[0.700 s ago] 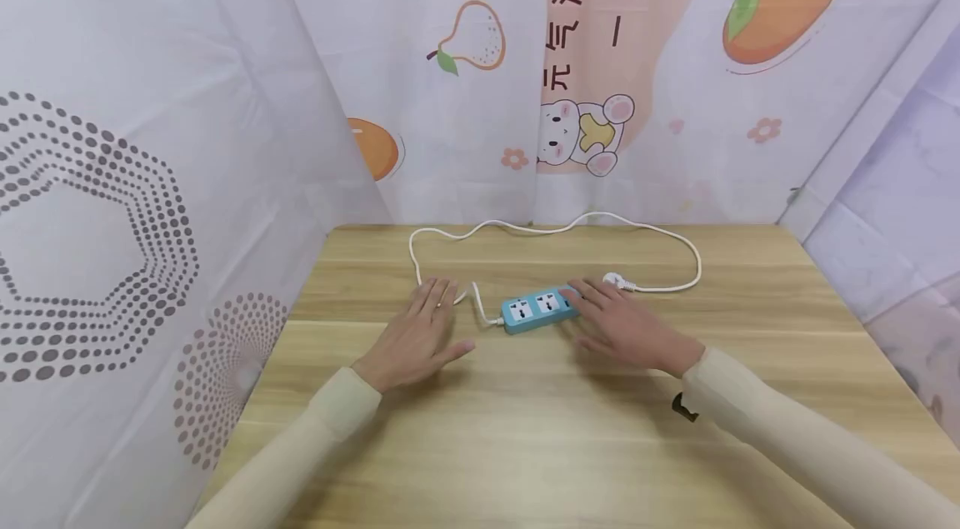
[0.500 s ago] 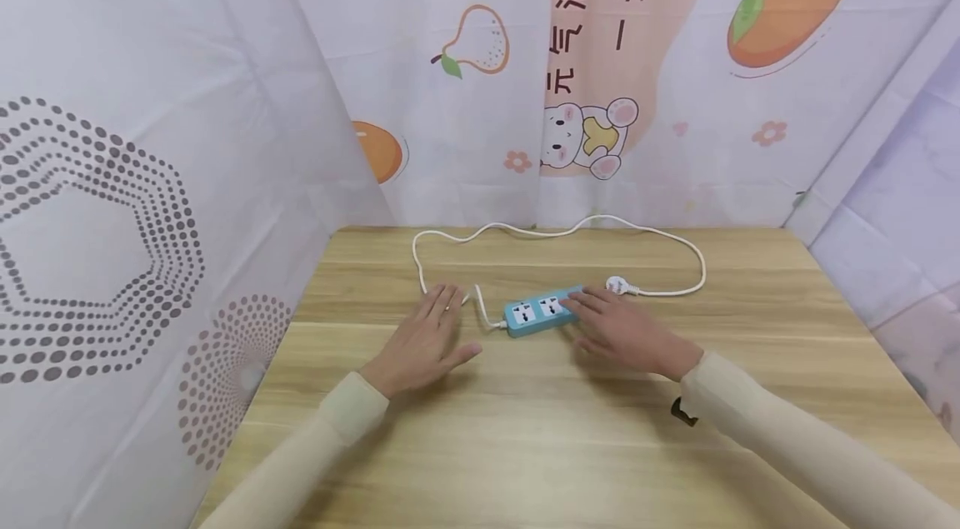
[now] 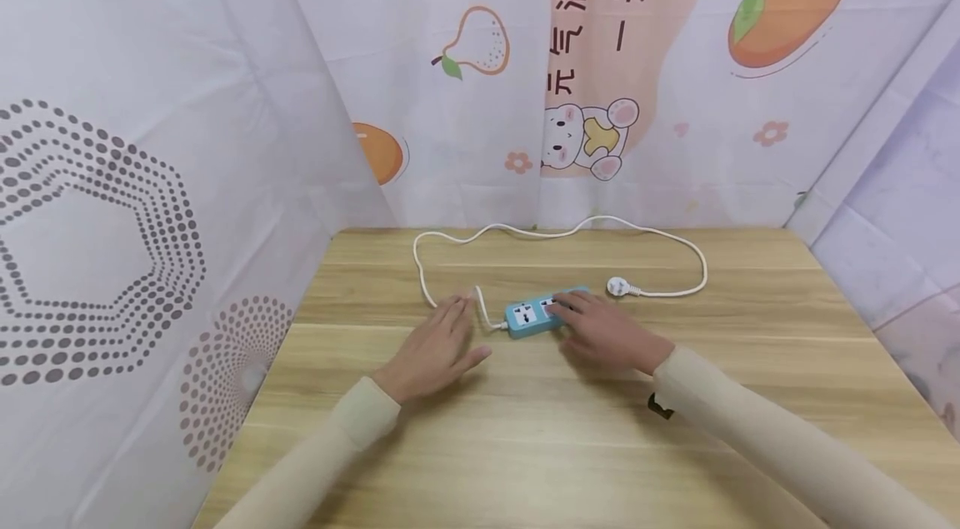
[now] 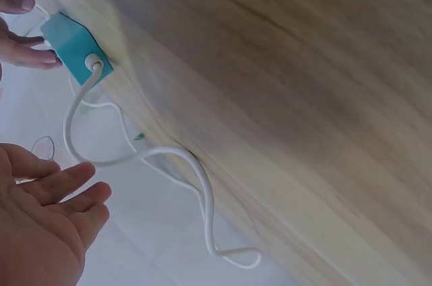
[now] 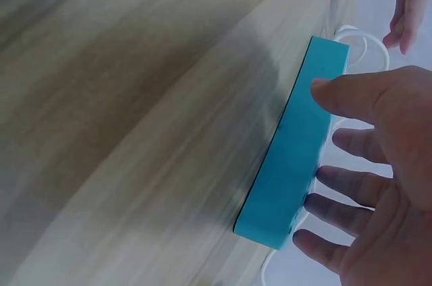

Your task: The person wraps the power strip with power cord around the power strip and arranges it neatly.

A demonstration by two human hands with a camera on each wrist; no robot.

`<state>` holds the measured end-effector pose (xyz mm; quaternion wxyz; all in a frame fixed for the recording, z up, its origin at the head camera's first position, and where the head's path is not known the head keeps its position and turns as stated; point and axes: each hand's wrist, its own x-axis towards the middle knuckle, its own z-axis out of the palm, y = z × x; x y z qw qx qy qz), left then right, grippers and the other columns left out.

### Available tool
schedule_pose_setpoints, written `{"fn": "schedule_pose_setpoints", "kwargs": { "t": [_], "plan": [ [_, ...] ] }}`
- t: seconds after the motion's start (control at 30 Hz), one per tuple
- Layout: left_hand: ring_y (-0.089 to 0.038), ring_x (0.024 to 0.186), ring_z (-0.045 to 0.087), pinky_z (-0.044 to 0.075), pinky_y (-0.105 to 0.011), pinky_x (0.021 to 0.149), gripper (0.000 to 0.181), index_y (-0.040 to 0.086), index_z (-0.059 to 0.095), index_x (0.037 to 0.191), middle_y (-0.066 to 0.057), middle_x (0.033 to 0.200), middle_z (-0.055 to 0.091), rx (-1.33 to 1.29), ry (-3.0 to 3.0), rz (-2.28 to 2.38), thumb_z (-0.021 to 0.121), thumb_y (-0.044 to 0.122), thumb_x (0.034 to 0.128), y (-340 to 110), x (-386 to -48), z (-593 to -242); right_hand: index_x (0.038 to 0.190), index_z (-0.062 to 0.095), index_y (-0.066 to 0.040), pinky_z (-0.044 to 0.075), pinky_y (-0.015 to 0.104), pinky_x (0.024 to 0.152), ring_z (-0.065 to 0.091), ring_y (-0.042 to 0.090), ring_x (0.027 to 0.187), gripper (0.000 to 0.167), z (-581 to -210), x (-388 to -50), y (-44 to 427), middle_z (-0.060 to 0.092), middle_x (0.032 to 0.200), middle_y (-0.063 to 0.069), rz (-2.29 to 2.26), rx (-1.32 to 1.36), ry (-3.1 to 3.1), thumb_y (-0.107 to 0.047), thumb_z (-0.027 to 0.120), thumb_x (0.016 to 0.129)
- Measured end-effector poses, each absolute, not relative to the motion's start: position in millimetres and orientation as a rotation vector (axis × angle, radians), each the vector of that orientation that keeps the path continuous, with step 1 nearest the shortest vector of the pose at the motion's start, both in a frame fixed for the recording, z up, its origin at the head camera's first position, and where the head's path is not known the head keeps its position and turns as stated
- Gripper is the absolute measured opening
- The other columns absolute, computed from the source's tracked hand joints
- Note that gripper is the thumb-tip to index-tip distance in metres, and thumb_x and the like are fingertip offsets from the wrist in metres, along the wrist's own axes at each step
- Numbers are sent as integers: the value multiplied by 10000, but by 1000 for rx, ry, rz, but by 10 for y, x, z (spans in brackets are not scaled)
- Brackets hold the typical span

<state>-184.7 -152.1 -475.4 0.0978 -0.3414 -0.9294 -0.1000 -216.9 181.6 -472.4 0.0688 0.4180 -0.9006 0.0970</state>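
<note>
A blue power strip (image 3: 534, 316) with white sockets lies on the wooden table, its white cord (image 3: 483, 311) leaving the left end. Over its right half rests my right hand (image 3: 611, 333), fingers spread across the top; in the right wrist view this hand (image 5: 398, 164) has its thumb near the side of the strip (image 5: 290, 144). My left hand (image 3: 430, 350) is left of the strip, fingertips at the cord. The left wrist view shows the left hand (image 4: 44, 218) with relaxed fingers beside the cord (image 4: 206, 198), gripping nothing.
The cord loops along the back of the wooden table (image 3: 525, 446) to a white plug (image 3: 618, 286) right of the strip. Behind the table hangs a printed curtain (image 3: 465, 121); another curtain (image 3: 247, 137) stands at the left.
My right hand has slid left along the strip, uncovering its right end and the space beside the plug. My left hand has shifted slightly right. The strip looks unmoved.
</note>
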Motion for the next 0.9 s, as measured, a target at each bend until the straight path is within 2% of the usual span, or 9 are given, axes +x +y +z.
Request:
{"fn": "schedule_pose_setpoints", "kwargs": {
  "t": [0.13, 0.33, 0.57, 0.8, 0.9],
  "plan": [
    [-423, 1421, 414, 332, -489, 1162, 797, -112, 340, 1534, -275, 1550, 411, -1020, -2733, -304, 525, 498, 1056, -1491, -1836, -4777, 1415, 582, -20, 450, 600, 987, 525, 435, 1259, 552, -4727, -2195, 1801, 536, 1441, 254, 286, 1215, -2759, -197, 771, 927],
    [-419, 1423, 414, 316, -476, 1173, 743, -107, 361, 1527, -267, 1559, 407, -1033, -2737, -279, 538, 446, 1063, -1474, -1822, -4798, 1417, 574, -20, 477, 574, 947, 525, 426, 1203, 563, -4720, -2227, 1788, 540, 1419, 277, 297, 1188, -2781, -171, 786, 919],
    [-427, 1384, 462, 348, -502, 1151, 678, -122, 420, 1486, -277, 1483, 490, -1056, -2707, -290, 611, 353, 1042, -1447, -1855, -4839, 1425, 571, -19, 481, 563, 938, 523, 422, 1188, 585, -4710, -2245, 1791, 535, 1426, 274, 314, 1173, -2795, -175, 803, 910],
    [-335, 1219, 602, 466, -448, 1047, 552, -68, 584, 1368, -194, 1314, 628, -915, -2848, -399, 686, 326, 997, -1361, -1942, -4862, 1395, 595, -24, 462, 565, 944, 519, 411, 1176, 578, -4680, -2232, 1829, 532, 1429, 270, 334, 1109, -2766, -175, 822, 885],
    [-357, 1222, 589, 452, -475, 1058, 578, -82, 582, 1359, -225, 1327, 617, -843, -2928, -486, 724, 324, 973, -1334, -2009, -4879, 1382, 600, -28, 454, 564, 934, 510, 406, 1163, 564, -4642, -2219, 1859, 540, 1416, 264, 346, 1082, -2756, -135, 822, 875]
  ]
}}
